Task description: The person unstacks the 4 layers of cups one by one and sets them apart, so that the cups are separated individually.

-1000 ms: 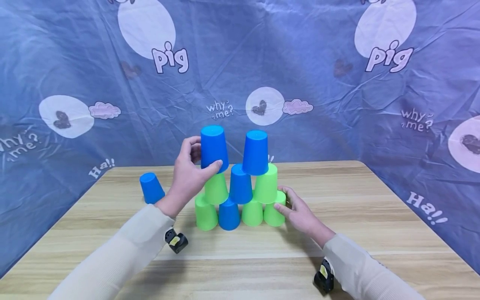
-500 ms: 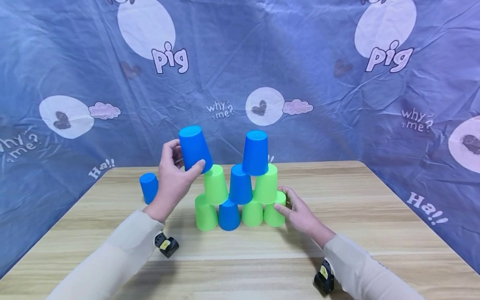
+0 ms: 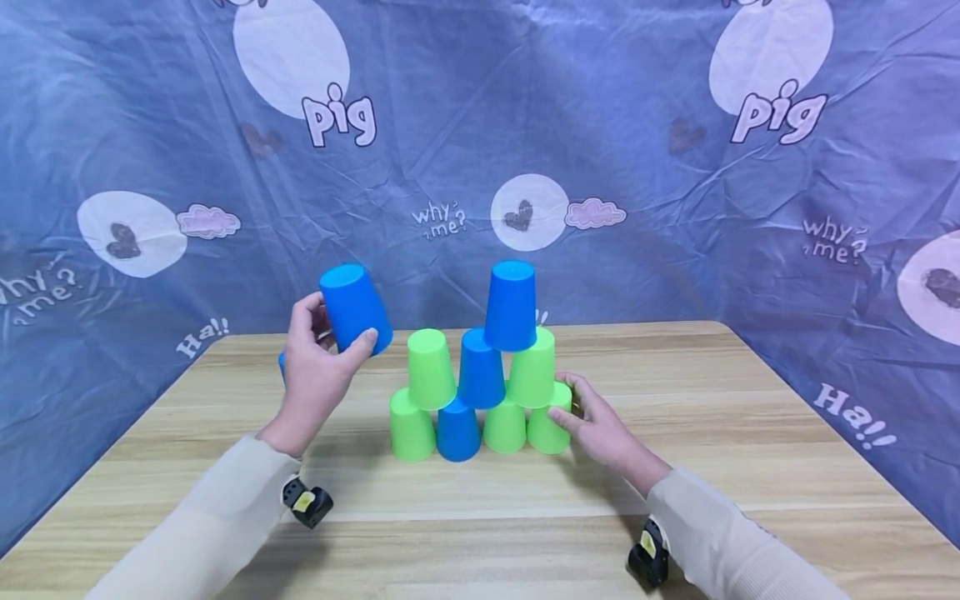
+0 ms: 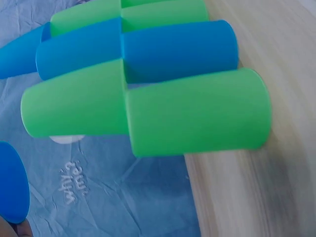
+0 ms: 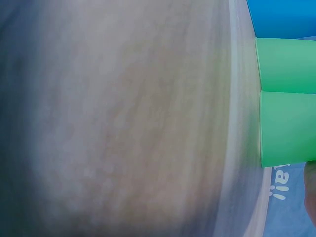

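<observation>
My left hand [image 3: 318, 375] grips an upside-down blue cup [image 3: 352, 308], thumb in front and fingers behind, and holds it tilted in the air left of a cup pyramid. In the left wrist view, only a part of this blue cup [image 4: 12, 182] shows at the edge. My right hand [image 3: 603, 425] holds the rightmost green cup [image 3: 549, 429] of the bottom row, thumb at its front. The pyramid's middle row has a green cup [image 3: 431, 371], a blue cup [image 3: 482, 367] and another green cup [image 3: 534, 367]. One blue cup [image 3: 512, 304] tops its right side.
Mostly hidden behind my left hand is another blue cup [image 3: 282, 365] on the wooden table [image 3: 480, 533]. The bottom row also holds a green cup [image 3: 412, 429], a blue cup [image 3: 458, 433] and a green cup [image 3: 505, 427]. A printed blue cloth [image 3: 637, 275] hangs behind.
My left hand has carried its blue cup from above the pyramid's left green cup leftward and slightly down, tilting it. It now covers most of the lone blue cup. My right hand stays put.
</observation>
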`<state>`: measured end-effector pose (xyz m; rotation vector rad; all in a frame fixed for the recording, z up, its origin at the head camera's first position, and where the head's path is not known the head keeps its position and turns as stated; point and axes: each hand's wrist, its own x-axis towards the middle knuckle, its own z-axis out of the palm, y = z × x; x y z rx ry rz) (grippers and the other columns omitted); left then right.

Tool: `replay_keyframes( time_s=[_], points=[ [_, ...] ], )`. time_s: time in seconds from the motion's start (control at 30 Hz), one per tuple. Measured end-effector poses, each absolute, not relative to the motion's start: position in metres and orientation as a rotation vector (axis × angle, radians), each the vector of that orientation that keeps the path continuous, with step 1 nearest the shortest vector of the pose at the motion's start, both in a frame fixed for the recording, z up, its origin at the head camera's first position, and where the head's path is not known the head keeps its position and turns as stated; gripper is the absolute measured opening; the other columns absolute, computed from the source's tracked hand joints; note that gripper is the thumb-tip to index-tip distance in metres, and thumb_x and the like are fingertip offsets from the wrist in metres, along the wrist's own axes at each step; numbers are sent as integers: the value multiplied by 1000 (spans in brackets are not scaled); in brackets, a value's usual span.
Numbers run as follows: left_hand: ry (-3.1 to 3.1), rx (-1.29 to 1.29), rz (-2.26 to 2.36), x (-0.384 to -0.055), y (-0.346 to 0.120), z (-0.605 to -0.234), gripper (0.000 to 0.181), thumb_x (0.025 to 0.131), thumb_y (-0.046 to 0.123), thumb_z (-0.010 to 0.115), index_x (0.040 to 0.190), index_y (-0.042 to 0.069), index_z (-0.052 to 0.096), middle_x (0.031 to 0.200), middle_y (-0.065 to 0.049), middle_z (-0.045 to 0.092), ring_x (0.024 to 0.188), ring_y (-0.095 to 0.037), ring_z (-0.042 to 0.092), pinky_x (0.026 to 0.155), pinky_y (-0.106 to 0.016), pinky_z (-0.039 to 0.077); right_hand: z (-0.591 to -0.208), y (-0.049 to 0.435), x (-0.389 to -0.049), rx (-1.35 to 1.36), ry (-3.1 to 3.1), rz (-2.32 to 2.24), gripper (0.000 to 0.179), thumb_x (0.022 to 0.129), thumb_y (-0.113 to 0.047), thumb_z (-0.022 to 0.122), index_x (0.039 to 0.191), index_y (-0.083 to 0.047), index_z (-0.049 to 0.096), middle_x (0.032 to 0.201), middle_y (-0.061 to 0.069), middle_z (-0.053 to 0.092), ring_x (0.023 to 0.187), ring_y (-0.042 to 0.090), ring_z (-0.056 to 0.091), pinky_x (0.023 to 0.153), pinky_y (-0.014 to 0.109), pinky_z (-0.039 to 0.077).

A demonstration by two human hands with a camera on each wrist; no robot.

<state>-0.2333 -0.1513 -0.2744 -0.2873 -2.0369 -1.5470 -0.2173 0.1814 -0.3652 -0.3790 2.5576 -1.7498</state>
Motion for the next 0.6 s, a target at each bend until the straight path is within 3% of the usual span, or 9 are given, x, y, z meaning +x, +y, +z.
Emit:
replay_keyframes(
  time_s=[0.6],
  points=[
    [-2060, -81, -1465, -230, -195, -290, 61, 83, 20, 67, 134, 12, 34, 125, -13, 45, 113, -30, 49, 98, -53, 40, -363, 181, -217, -384, 2564, -1752, 51, 92, -6, 50, 138, 0, 29, 128, 21, 46, 122, 36, 45, 105, 49, 34]
  ],
)
